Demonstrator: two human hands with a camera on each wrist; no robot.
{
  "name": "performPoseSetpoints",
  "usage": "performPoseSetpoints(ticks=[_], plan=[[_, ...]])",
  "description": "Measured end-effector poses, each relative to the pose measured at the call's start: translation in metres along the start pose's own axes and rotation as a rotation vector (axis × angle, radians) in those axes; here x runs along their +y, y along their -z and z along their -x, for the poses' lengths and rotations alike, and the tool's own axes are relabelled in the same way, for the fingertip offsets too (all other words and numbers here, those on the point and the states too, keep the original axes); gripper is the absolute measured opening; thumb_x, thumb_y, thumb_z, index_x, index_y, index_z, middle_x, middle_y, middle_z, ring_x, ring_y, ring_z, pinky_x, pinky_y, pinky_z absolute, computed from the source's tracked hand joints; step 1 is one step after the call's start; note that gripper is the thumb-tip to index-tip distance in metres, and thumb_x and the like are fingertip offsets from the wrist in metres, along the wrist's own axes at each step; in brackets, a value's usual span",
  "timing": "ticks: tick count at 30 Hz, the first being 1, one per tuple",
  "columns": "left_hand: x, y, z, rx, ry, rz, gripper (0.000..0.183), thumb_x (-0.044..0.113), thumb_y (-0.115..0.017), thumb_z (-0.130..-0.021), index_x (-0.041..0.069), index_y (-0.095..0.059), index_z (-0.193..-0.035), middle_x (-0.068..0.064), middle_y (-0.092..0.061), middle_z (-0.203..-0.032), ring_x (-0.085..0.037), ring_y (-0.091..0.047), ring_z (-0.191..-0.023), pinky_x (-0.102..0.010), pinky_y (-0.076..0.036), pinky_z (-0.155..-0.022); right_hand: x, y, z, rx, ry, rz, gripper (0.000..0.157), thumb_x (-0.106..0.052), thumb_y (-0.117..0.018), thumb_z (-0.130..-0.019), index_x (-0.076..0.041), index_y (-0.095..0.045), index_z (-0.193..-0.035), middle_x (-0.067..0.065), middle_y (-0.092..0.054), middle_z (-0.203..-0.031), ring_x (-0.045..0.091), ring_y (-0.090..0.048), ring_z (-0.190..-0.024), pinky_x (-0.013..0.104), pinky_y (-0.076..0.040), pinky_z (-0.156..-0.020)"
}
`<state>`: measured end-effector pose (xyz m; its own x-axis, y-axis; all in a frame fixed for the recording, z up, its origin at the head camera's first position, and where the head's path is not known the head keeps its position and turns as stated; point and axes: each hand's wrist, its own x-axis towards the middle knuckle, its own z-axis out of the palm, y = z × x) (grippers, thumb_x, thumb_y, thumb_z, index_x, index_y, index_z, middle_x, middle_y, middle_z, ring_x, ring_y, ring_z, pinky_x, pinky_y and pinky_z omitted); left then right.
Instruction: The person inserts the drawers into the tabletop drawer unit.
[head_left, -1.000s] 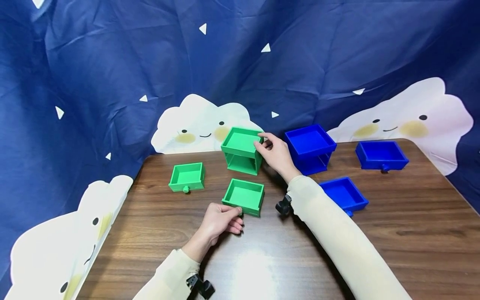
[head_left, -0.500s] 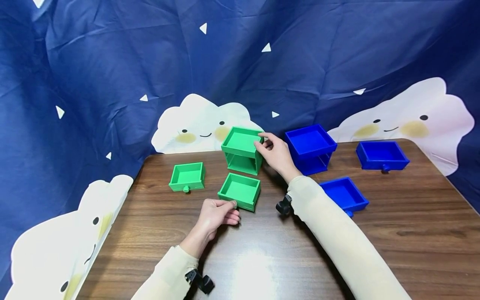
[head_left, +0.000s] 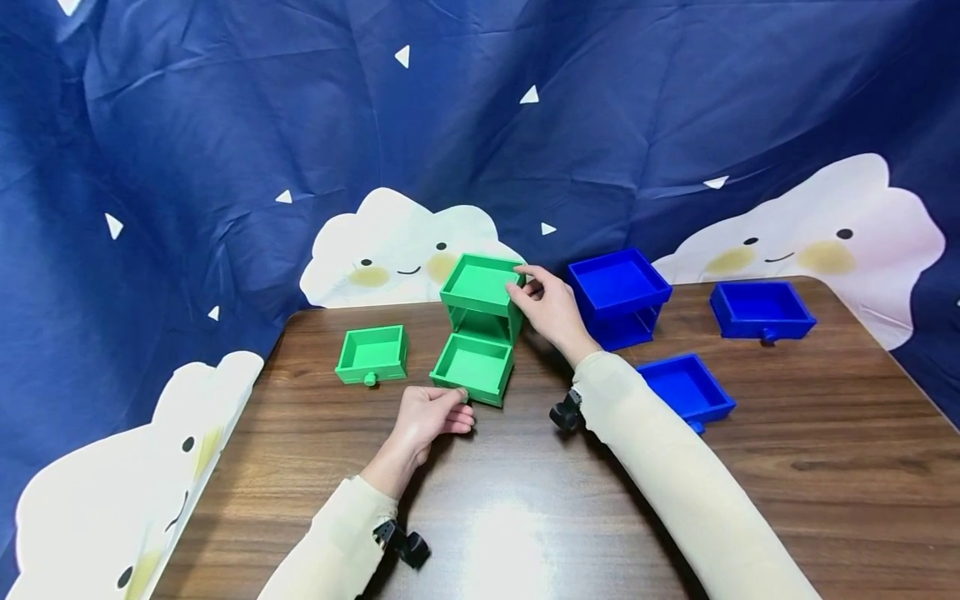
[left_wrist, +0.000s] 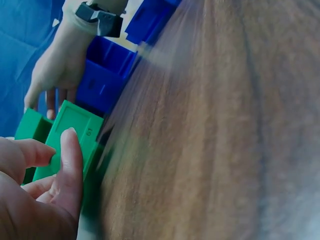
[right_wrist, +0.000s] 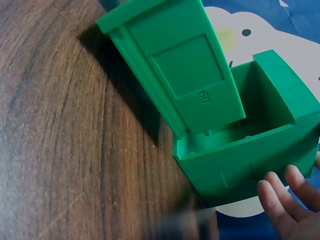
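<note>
My left hand (head_left: 427, 415) pinches the front of a small green drawer (head_left: 474, 365) between thumb and fingers; its knob is hidden behind them. The drawer's far end meets the open front of a green cabinet (head_left: 480, 279). In the right wrist view, the drawer (right_wrist: 187, 65) is tilted against the cabinet (right_wrist: 240, 170), its back end inside the opening. At the cabinet's upper right rim, my right hand (head_left: 557, 315) grips with thumb and index finger. The right wrist view shows other fingers of the right hand (right_wrist: 292, 205) along the cabinet's side.
Another green drawer (head_left: 372, 352) with a round knob lies to the left. A blue cabinet (head_left: 621, 283) stands just right of my right hand. Two blue drawers lie on the wooden table (head_left: 300, 467), one far right (head_left: 763, 308) and one (head_left: 686, 385) partly behind my right sleeve.
My left hand has moved the green drawer away from me and slightly left, up to the cabinet's front. The right hand has kept its hold on the cabinet.
</note>
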<state>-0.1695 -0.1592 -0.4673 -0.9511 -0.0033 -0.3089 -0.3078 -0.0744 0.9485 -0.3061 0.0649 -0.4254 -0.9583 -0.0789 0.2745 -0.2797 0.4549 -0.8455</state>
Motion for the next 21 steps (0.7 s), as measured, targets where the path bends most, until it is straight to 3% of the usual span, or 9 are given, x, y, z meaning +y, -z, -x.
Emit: performPoseSetpoints(ticks=[9,21], plan=[[0.002,0.002,-0.011,0.031,0.007,-0.003,0.026,0.000,-0.064,-0.102,-0.022,-0.070,-0.116,-0.007,-0.074,-0.068,-0.011,-0.073,-0.057,-0.025,-0.064,-0.059,0.001,-0.001,0.000,0.000,0.009,-0.004,0.043,-0.032,-0.070,-0.105,-0.011,-0.069,-0.143,0.012,-0.071,-0.103,0.027,-0.069,-0.093,0.035,-0.053,-0.086],[0.003,0.001,-0.024,0.023,0.003,-0.022,0.027,0.000,-0.063,-0.104,-0.022,-0.070,-0.117,-0.008,-0.075,-0.070,-0.011,-0.073,-0.059,-0.025,-0.065,-0.061,0.001,0.000,0.001,-0.007,-0.002,-0.001,0.044,-0.032,-0.070,-0.106,-0.011,-0.068,-0.144,0.011,-0.071,-0.104,0.027,-0.068,-0.094,0.035,-0.054,-0.088]])
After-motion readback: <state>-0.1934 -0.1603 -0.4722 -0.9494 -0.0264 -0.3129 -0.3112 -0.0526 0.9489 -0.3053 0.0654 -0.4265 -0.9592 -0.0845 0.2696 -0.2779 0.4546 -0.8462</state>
